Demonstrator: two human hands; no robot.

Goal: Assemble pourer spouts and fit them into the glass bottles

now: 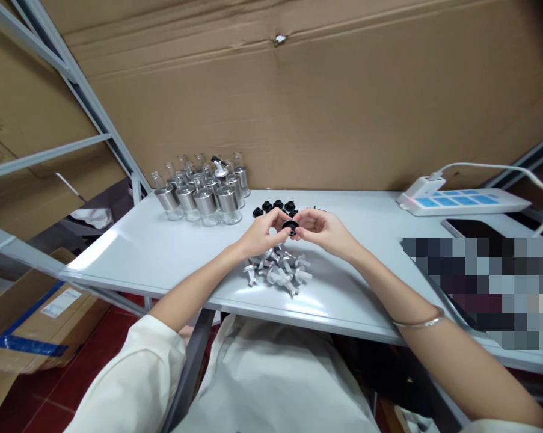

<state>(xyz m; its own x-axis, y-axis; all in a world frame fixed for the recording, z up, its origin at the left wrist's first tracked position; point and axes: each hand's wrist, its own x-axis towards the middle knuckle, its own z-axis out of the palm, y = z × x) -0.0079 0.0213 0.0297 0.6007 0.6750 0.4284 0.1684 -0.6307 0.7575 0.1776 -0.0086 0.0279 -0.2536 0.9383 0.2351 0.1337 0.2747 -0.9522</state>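
Observation:
Between my two hands is a small round black cap, pinched by the fingers of both. My left hand grips its left side and my right hand its right. Just behind them several black caps stand on the white table, partly hidden by my fingers. Below my hands lies a loose pile of silver-grey pourer spouts. Several glass bottles with metal sleeves stand at the back left, and a spout with a black part shows among their necks.
A power strip with a white plug and cable lies at the back right. In front of it are a phone and a blurred-out item. Cardboard walls the back; a metal frame and an opened box are at left.

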